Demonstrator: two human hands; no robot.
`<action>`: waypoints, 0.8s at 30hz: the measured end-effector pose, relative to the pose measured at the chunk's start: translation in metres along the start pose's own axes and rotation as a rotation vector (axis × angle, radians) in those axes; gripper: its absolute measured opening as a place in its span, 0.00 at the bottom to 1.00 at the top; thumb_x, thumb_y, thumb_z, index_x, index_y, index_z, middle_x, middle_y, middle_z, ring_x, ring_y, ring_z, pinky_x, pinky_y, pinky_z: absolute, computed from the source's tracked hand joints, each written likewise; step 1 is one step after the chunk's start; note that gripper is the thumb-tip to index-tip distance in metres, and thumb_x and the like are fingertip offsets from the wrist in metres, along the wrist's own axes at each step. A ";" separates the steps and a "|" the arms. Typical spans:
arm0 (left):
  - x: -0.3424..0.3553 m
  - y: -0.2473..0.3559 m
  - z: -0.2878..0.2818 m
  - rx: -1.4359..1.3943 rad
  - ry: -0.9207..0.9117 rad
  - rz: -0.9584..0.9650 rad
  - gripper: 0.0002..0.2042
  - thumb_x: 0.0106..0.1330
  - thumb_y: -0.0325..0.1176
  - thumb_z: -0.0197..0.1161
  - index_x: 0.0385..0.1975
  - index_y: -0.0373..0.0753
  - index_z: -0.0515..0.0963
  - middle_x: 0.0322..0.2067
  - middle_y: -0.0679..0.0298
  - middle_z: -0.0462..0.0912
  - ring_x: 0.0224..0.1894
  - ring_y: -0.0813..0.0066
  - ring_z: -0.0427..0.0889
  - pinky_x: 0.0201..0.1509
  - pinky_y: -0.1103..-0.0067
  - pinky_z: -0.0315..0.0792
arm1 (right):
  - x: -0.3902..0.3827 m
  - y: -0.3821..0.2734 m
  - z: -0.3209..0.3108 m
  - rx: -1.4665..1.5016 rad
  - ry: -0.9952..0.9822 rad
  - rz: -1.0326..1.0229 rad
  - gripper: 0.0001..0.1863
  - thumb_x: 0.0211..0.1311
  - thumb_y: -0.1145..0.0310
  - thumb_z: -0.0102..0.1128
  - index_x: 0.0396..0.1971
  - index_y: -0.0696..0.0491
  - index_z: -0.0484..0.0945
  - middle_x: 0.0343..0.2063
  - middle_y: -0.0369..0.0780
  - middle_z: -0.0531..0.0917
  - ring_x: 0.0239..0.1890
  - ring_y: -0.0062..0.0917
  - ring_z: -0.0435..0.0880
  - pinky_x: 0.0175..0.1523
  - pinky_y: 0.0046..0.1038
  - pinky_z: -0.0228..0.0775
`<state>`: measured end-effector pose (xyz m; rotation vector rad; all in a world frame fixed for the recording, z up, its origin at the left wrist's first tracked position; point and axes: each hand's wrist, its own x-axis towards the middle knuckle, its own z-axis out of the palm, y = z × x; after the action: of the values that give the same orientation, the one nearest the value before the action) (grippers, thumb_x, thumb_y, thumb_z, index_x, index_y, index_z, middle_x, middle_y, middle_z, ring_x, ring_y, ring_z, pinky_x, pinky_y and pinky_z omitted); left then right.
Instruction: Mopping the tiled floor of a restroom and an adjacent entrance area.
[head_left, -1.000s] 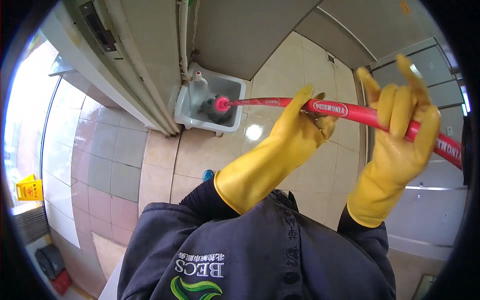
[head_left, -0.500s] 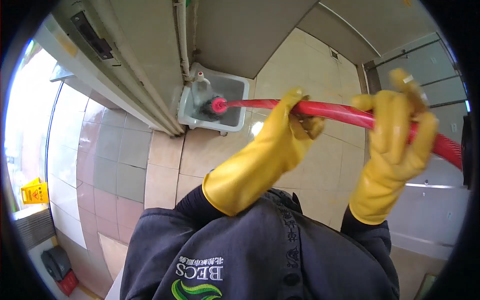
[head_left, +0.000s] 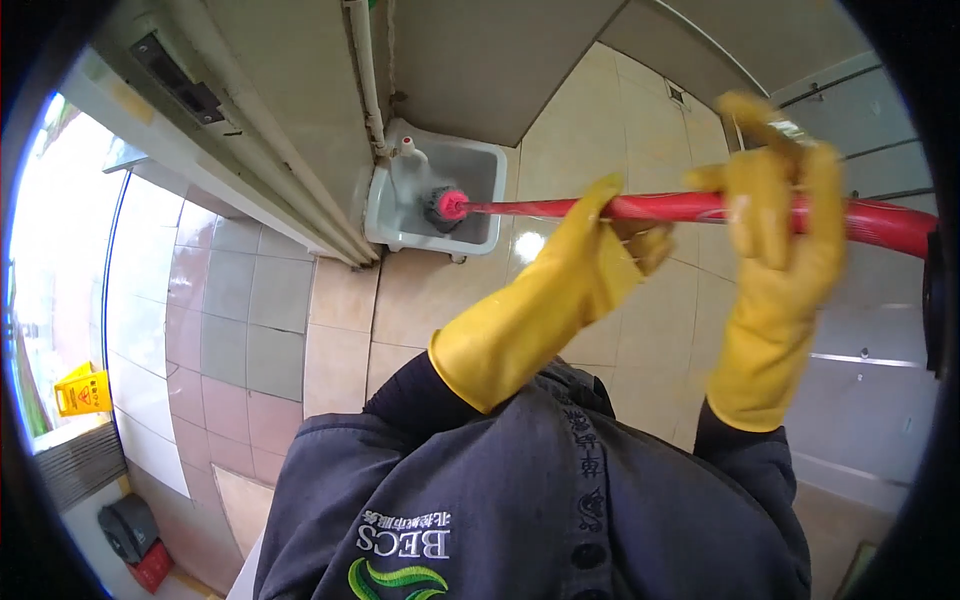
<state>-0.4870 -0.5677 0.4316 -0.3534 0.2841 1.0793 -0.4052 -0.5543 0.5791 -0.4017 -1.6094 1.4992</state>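
A mop with a long red handle point(head_left: 670, 207) crosses in front of me from right to left. Its pink socket and dark grey head point(head_left: 443, 212) are down inside a white mop sink point(head_left: 500, 190), beneath a white tap point(head_left: 408, 148) that seems to be running. My left hand point(head_left: 600, 245), in a yellow rubber glove, is closed around the middle of the handle. Farther up, near the handle's right end, my right hand point(head_left: 785, 225) grips it in a matching glove. Motion blurs some of the right fingers.
A door frame point(head_left: 270, 150) and a pipe point(head_left: 368, 75) flank the sink on the left. Beige tiles point(head_left: 570, 110) cover the floor. At the far left are a yellow caution sign point(head_left: 83, 390) and a dark grey bin point(head_left: 130, 527). Grey panels point(head_left: 870, 420) stand on the right.
The mop head has shifted slightly right within the sink and looks more bunched. The handle's right end has risen in the picture, with my right hand moving up and left alongside it.
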 end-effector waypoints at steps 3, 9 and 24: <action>0.009 -0.005 0.001 -0.074 -0.302 -0.077 0.28 0.58 0.57 0.50 0.42 0.34 0.69 0.42 0.49 0.73 0.44 0.55 0.73 0.52 0.62 0.67 | 0.023 0.005 0.029 -0.148 0.384 -0.188 0.22 0.64 0.56 0.41 0.35 0.63 0.74 0.10 0.31 0.69 0.12 0.17 0.66 0.29 0.25 0.72; 0.075 0.020 -0.117 0.080 -0.111 -0.032 0.35 0.62 0.59 0.39 0.56 0.30 0.57 0.54 0.44 0.62 0.57 0.51 0.62 0.59 0.60 0.59 | 0.007 0.120 -0.043 -0.332 0.466 0.170 0.20 0.63 0.60 0.45 0.30 0.64 0.77 0.08 0.29 0.63 0.15 0.15 0.64 0.33 0.25 0.69; 0.115 0.286 -0.224 1.784 1.347 0.800 0.32 0.53 0.56 0.54 0.47 0.31 0.66 0.43 0.45 0.73 0.45 0.51 0.73 0.48 0.65 0.67 | 0.083 0.170 -0.120 -0.316 0.376 0.069 0.24 0.65 0.56 0.40 0.43 0.65 0.69 0.17 0.39 0.73 0.19 0.21 0.73 0.38 0.30 0.76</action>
<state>-0.7037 -0.4457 0.1424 0.8171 2.5060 0.7553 -0.4153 -0.3787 0.4402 -0.8696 -1.5362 1.1333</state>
